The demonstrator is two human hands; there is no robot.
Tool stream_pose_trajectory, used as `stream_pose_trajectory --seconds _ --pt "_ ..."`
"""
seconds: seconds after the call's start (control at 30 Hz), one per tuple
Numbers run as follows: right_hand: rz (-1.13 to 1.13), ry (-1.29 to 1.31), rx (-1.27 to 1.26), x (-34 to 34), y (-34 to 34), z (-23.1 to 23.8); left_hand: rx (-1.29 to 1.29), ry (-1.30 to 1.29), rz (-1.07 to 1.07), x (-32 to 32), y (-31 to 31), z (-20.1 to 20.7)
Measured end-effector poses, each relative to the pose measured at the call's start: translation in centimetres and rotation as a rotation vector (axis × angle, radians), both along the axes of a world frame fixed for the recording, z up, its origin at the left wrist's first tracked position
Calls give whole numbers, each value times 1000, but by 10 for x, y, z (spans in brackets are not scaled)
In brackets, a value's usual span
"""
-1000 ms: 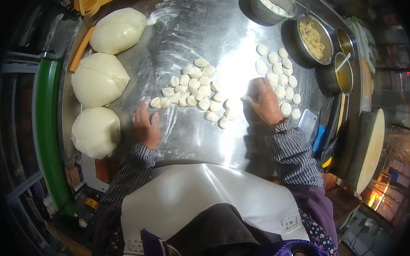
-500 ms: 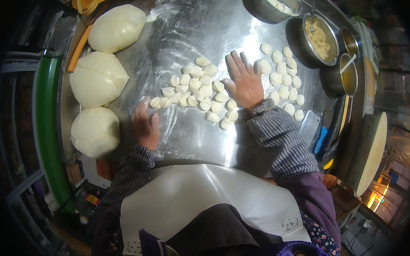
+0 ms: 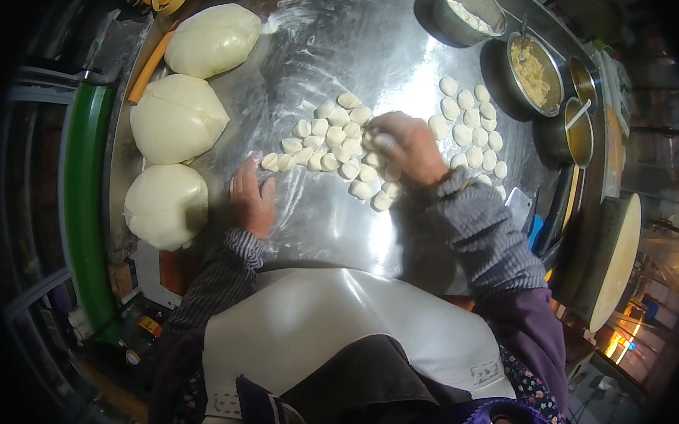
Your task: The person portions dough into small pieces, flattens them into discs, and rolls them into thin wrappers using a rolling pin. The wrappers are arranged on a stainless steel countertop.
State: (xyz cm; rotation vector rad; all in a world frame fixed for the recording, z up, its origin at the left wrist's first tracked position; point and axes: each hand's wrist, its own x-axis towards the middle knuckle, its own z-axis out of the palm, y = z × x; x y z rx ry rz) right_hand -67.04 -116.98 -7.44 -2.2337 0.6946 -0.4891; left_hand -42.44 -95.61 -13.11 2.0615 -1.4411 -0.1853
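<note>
A loose cluster of small pale dough pieces lies mid-table on the floured metal worktop. At the cluster's right edge my right hand is closed, its fingers curled down over a dough piece, which they mostly hide. My left hand rests on the worktop just left of the cluster, thumb apart from the fingers and nothing in it. To the right of my right hand, flattened dough rounds lie in rough rows; my sleeve covers part of the lowest ones.
Three large dough lumps line the left edge beside an orange stick. At the back right stand a bowl of flour, a bowl of yellowish filling and a pot with a white-handled utensil. A scraper lies at the right.
My right hand went from flat and spread to curled fingers at the cluster's right edge. My left hand stays beside the cluster. The whole view has shifted slightly.
</note>
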Motion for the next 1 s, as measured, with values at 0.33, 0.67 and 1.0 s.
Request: stream_pose_trajectory --seconds 0.33,0.67,1.0 --pt "-338 238 -37 -53 17 -3 -3 42 -12 2 0 -2" --pt "-340 528 -376 -1 10 -46 -115 -50 -90 5 1 -7" --pt "-267 85 -36 -14 12 -3 45 19 -5 3 1 0"
